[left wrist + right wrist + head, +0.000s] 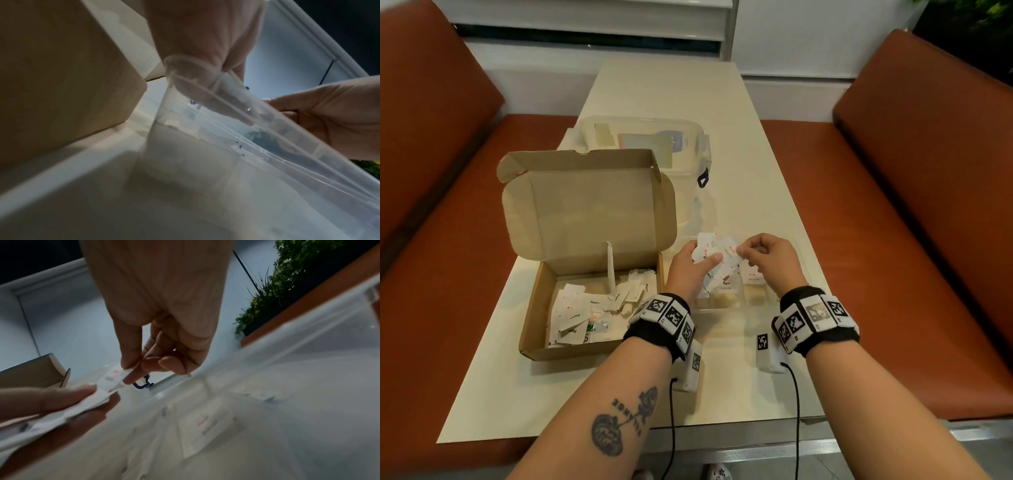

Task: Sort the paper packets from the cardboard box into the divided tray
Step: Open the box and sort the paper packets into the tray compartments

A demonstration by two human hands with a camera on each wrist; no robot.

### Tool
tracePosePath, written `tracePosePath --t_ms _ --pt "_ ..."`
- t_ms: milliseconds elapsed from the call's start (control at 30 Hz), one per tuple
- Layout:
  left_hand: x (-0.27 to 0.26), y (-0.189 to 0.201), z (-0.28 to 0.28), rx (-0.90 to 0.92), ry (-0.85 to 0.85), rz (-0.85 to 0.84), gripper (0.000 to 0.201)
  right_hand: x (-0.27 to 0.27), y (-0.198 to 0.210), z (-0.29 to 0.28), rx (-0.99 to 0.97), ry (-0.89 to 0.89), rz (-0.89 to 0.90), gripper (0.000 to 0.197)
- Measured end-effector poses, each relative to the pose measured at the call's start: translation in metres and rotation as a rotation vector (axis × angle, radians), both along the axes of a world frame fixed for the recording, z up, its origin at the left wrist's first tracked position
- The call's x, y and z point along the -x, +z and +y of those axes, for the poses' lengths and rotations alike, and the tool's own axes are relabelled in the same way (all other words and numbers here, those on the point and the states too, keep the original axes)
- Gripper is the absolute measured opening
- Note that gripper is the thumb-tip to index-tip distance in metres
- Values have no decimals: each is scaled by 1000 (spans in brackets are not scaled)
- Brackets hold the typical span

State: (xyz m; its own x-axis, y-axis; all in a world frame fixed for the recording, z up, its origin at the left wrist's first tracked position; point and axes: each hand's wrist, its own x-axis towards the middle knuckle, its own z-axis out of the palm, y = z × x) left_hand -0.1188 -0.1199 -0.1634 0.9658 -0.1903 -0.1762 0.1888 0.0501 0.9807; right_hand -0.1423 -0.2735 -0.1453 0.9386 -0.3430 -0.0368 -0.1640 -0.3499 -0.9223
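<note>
- Hands meet above the clear divided tray [726, 310], which sits on the cream table [688, 102] just right of the open cardboard box [571, 349].
- Left hand [688, 267] reaches forward with its back up, forearm angled in from lower left; its thumb lies across a bunch of white paper packets [717, 257] and the fingers curl beneath, gripping the bunch over the tray's left side.
- Right hand [767, 257] comes in from the right, wrist bent slightly inward. Its thumb and forefinger pinch the edge of one packet at the right end of the bunch; in the right wrist view the pinched packet [114, 379] shows red print, and the remaining fingers are curled into the palm.
- Both wrists wear black bands with square printed markers, and a black cable trails from each.
- More packets lie loose in the box [585, 308], one standing upright on edge near its back wall.
- A few packets already lie in the tray's compartments under the hands [753, 277].
- Behind the box stands a clear lidded plastic container [647, 137].
- Orange bench seats [893, 205] flank the table.
</note>
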Motion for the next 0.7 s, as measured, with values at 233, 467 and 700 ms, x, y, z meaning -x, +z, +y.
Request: tracePosePath --t_ms 233,467,700 --pt "-1 -1 0 9 35 -2 22 8 6 -34 311 -45 61 6" --pt "0 -3 -1 -13 52 -29 23 11 -11 -32 471 73 149 10" --pt "1 -3 -1 -10 46 -27 22 3 -18 -25 611 177 206 13"
